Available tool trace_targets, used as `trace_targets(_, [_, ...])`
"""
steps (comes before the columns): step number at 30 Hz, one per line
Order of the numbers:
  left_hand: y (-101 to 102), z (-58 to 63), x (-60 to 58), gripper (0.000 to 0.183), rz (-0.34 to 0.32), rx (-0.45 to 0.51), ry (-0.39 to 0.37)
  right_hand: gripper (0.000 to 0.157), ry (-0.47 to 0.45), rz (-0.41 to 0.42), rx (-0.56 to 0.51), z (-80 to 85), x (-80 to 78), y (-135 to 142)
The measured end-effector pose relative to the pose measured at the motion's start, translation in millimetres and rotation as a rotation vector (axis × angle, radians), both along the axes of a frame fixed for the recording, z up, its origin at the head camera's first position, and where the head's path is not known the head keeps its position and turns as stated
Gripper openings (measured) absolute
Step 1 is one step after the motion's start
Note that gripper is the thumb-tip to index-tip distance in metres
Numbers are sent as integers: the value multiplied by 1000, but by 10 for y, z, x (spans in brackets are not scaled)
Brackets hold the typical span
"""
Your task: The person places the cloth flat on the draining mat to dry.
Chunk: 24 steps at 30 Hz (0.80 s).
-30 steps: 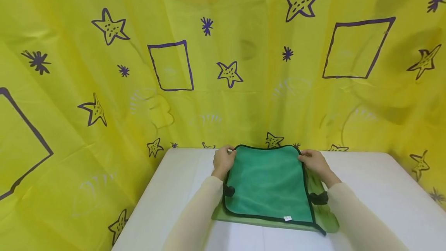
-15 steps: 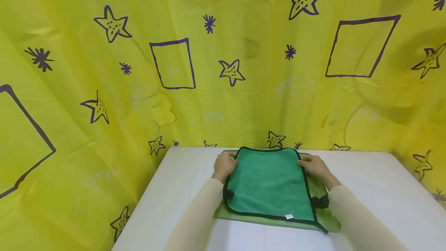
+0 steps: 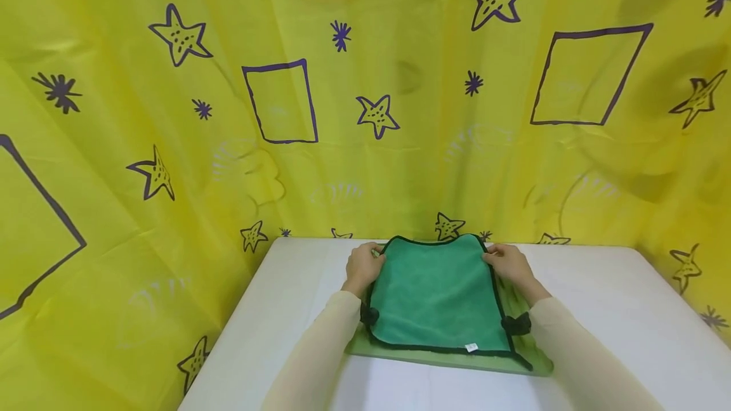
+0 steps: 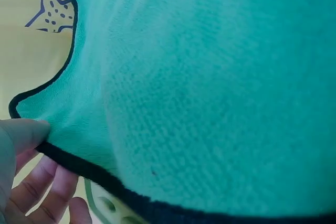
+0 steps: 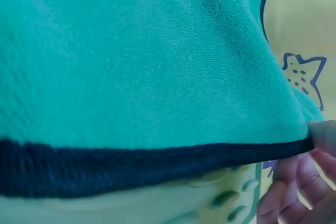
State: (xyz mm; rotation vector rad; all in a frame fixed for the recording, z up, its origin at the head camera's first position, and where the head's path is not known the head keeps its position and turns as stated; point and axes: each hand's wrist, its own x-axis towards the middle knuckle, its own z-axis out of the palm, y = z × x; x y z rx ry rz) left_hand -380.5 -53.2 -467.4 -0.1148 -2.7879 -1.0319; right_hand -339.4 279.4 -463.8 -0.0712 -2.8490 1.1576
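Note:
A green microfiber cloth (image 3: pixel 436 297) with black edging and a small white tag (image 3: pixel 471 347) spreads between my hands. My left hand (image 3: pixel 364 268) pinches its far left edge near the corner; in the left wrist view the thumb (image 4: pixel 26 132) presses on top, fingers below. At the far right edge, my right hand (image 3: pixel 512 266) pinches the black border, also close to a corner. The cloth's far edge sags between the two raised corners. Beneath lies a flat, lighter green thing (image 3: pixel 445 358), mostly covered; in the right wrist view its surface shows dark green oval marks (image 5: pixel 226 198).
The white table (image 3: pixel 599 309) stretches out to both sides. Behind it hangs a yellow curtain (image 3: pixel 422 176) printed with purple stars and squares. Black pieces (image 3: pixel 516 323) sit at both wrists, overlapping the cloth's sides in the head view.
Both hands dip slightly toward me, then rise back with the cloth's far edge. That edge now sags more in the middle. Both pinches stay on the cloth, and the head view shifts a little.

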Motion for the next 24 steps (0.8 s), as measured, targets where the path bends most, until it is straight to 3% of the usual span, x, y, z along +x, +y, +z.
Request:
trace_targets(4, [-37,-41,73,16,-30,-24,-50,35,-68,54,9,-37,81,28])
trace_targets(10, [-217,-107,259,32,-118,-120,-98,27,-170,132,-88,-103,333,50])
trace_targets(17, [-366,-139,527,43,-217,-71,-127,32,-229,168,-200,-102,672,88])
trace_targets(21, [-412,-132,650,45,-253,-79,-156,31,-231,173,-208,-80,828,86])
trace_targets(24, [-445,-126,743,45,-287,-92,-195,33,-268,238,-200,-61,922,57])
